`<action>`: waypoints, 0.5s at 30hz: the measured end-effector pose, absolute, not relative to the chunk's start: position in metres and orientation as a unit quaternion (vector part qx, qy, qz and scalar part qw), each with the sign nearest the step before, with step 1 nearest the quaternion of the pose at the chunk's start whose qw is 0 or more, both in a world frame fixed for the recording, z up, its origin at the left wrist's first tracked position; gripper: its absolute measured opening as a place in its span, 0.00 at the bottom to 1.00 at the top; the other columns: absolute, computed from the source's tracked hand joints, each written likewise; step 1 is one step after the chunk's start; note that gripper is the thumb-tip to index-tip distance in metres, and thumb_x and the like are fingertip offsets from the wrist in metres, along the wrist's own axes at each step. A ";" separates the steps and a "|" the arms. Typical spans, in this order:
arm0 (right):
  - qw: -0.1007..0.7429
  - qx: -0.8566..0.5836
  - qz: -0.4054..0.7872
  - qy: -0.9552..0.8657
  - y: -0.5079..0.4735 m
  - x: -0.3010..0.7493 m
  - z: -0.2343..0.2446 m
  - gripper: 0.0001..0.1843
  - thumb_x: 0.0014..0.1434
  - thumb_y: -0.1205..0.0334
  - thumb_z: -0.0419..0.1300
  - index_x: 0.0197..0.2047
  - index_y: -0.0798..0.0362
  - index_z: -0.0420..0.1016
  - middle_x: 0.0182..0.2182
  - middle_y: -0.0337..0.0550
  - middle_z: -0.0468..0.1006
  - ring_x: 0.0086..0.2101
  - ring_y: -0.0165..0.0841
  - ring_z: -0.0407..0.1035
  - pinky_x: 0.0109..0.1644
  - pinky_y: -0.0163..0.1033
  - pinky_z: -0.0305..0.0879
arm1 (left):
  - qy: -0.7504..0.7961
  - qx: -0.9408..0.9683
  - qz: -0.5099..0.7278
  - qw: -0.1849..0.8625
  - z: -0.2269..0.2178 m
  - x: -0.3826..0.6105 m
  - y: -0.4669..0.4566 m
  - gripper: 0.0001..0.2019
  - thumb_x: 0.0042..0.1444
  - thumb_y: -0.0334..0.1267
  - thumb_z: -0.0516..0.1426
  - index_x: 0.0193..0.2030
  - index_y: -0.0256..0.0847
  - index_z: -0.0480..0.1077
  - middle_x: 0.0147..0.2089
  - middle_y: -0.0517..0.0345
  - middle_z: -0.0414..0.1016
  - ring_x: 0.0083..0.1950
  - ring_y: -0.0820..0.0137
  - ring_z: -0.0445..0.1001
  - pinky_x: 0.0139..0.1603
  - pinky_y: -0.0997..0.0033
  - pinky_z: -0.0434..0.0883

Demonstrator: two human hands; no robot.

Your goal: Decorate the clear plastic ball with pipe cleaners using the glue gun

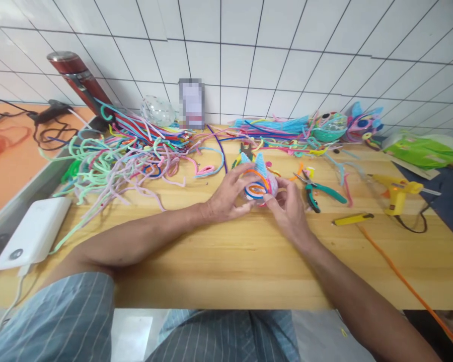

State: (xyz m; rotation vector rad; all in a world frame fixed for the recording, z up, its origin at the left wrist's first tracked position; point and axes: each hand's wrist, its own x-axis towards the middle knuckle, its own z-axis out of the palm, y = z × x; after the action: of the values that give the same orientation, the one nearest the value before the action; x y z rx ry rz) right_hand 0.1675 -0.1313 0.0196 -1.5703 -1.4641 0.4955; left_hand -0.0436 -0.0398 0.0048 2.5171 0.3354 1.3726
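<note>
Between my two hands is a small round pipe-cleaner figure in pink and lilac, with two pointed light-blue pieces on top and blue, white and orange rings on the side facing me. My left hand curls round its left side, fingers over the top and thumb below. At the lower right, my right hand pinches its edge between thumb and fingers. Part of the figure is hidden behind the fingers. Green-handled pliers lie on the table just right of my right hand.
Loose pipe cleaners sprawl on the left, with a blue bundle at the back. A yellow glue gun and a yellow cutter lie right. A white power bank, red flask and phone stand around the table.
</note>
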 end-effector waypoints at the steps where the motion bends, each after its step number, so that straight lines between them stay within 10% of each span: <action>1: 0.447 -0.633 0.188 -0.604 -0.132 0.166 0.020 0.32 0.64 0.37 0.65 0.62 0.48 0.70 0.51 0.51 0.79 0.37 0.40 0.76 0.44 0.51 0.77 | 0.100 0.866 0.474 0.121 0.005 -0.042 -0.040 0.29 0.68 0.40 0.64 0.72 0.41 0.62 0.75 0.30 0.63 0.79 0.49 0.63 0.75 0.39 0.68; 15: 0.278 -0.860 -0.079 -0.422 -0.151 0.341 0.080 0.22 0.59 0.46 0.67 0.51 0.51 0.82 0.49 0.54 0.84 0.49 0.44 0.77 0.59 0.50 0.71 | 0.096 0.865 0.472 0.140 0.011 -0.039 -0.038 0.19 0.70 0.37 0.64 0.64 0.40 0.68 0.68 0.36 0.74 0.73 0.55 0.72 0.73 0.46 0.73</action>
State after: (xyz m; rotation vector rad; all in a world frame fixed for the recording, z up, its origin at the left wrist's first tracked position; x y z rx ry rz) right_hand 0.3413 -0.1513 0.0800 -2.3075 -1.1323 -0.2131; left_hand -0.0395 -0.0375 0.0108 2.5006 0.2764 1.3625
